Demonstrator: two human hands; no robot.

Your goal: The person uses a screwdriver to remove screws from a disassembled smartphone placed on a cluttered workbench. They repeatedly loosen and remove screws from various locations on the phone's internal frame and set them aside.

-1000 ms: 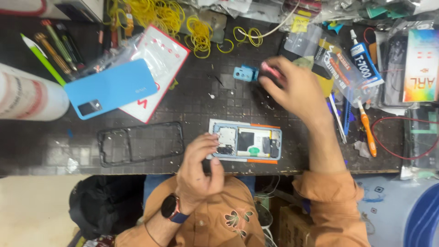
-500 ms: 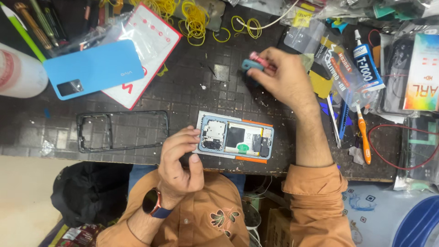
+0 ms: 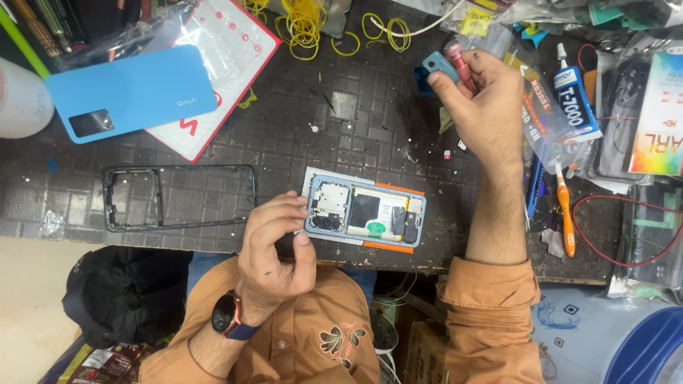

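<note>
At a cluttered dark tabletop, the left hand steadies an opened phone at the near edge — fingers curled on its end — while the right hand is raised, its grip clenched around a pink-handled tool and small blue piece.

An opened blue phone, its circuitry exposed, lies flat at the table's near edge, while a small blue part and a pink-handled tool are held aloft.
</note>
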